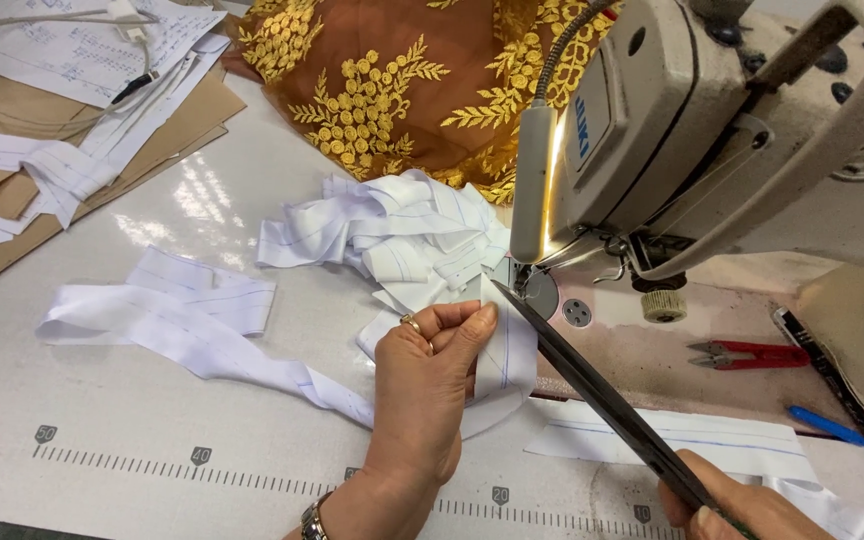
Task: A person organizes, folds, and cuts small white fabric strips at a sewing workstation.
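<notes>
Head view. Left hand (422,385): fingers pinching a white fabric strip (507,345), held upright just before the sewing machine (672,130). Right hand (742,505): closed around the handles of long dark scissors (592,385); blade tips touch the strip's top edge. White strips pile (402,235) behind. Red thread snips (747,354) lie on counter (152,400), right.

A pale sewing table (152,420) carries white fabric strips (192,320) at left, red thread snips (752,354) at right, and brown embroidered cloth (392,90) far.
</notes>
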